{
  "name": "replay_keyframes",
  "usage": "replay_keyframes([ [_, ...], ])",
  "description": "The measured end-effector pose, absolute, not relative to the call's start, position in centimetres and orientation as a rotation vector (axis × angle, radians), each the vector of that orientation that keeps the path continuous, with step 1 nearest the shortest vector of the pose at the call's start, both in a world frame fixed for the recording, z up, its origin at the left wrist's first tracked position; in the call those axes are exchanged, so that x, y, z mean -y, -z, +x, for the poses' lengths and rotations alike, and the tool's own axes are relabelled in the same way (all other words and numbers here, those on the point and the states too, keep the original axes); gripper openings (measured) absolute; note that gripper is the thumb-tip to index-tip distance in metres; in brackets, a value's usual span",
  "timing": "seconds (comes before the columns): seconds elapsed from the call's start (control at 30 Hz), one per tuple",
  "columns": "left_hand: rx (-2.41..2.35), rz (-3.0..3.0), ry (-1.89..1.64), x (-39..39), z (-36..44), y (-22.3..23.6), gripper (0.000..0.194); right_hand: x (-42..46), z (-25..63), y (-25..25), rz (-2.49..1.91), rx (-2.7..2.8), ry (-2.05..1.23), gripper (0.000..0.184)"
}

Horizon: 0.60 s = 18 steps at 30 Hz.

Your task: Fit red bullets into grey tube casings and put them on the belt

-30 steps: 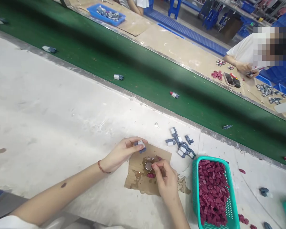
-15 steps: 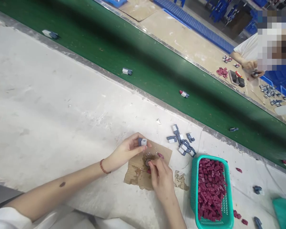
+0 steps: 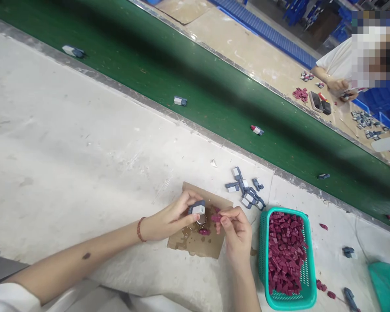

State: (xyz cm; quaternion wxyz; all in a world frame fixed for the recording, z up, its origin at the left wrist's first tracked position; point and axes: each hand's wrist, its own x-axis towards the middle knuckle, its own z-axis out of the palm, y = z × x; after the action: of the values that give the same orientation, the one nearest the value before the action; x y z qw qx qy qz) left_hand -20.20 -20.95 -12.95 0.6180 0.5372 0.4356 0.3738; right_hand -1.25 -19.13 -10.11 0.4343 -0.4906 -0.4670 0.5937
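Note:
My left hand (image 3: 178, 214) is closed around a small blue-grey and white plastic part (image 3: 198, 208), held over a piece of brown cardboard (image 3: 195, 248). Between the fingertips of my right hand (image 3: 237, 229) is a small maroon plastic piece (image 3: 216, 217), just right of the part. A small round thing (image 3: 200, 220) sits on the wet-stained cardboard, partly hidden by my left hand. Another maroon piece (image 3: 204, 232) lies beside it. Beyond my right hand stands a green basket (image 3: 263, 255) heaped with maroon pieces (image 3: 286, 255).
Several blue-grey and white parts (image 3: 247, 190) lie in a pile behind the basket. A green conveyor belt (image 3: 133, 73) crosses behind the table, with spaced parts on it. Across it, a person's hands (image 3: 342, 89) work among parts. Another green container (image 3: 385, 286) stands at right.
My right hand has left the round thing and now pinches a maroon piece farther right. My left hand has lowered slightly and turned its part. Parts on the belt have shifted right.

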Motion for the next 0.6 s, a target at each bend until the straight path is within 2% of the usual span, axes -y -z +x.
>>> replay_keyframes([
  [0.07,-0.942,1.248,-0.844,21.04,-20.44,13.14,0.029,18.85,-1.41,9.55,-1.205,1.197,-1.485,0.026],
  [0.43,-0.846,1.339,-0.766,21.26,-20.66,13.12,0.041,18.98,-1.55,8.99,-1.111,1.385,-1.583,0.012],
  [0.6,-0.87,1.385,-0.74,21.07,-20.63,12.82,0.035,19.15,-1.7,9.17,-1.129,1.487,-1.551,0.013],
])
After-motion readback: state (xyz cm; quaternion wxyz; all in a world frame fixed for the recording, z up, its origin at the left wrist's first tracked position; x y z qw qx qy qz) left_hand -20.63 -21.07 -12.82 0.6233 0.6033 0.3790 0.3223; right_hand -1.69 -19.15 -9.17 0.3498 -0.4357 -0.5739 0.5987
